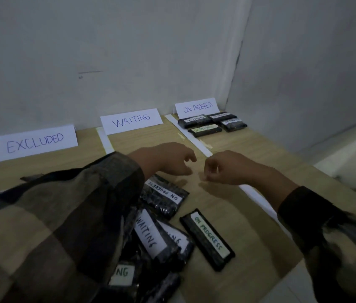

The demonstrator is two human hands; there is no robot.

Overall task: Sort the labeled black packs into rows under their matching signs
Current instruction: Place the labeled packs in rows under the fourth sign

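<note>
Three white folded-paper signs (131, 121) stand on the wooden table (260, 154). Four black labelled plastic packs (203, 120) lie under one sign; at least five more (161, 195) are heaped nearer. Two white paper strips (201, 145) run between.

Three paper signs at the back of the bench (249, 149), blue handwriting: EXCLUDED sign (30, 143), WAITING sign (131, 120), ON PROGRESS sign (197, 107). Under the last, the far pack (194, 120) reads ON PROGRESS; its neighbours' labels are too blurred for me. Near me: black-ink pack (164, 193) ON PROGRESS, green-ink pack (207, 237) ON PROGRESS, WAITING pack (148, 235), half-hidden pack (122, 273) showing only "NG".
</note>
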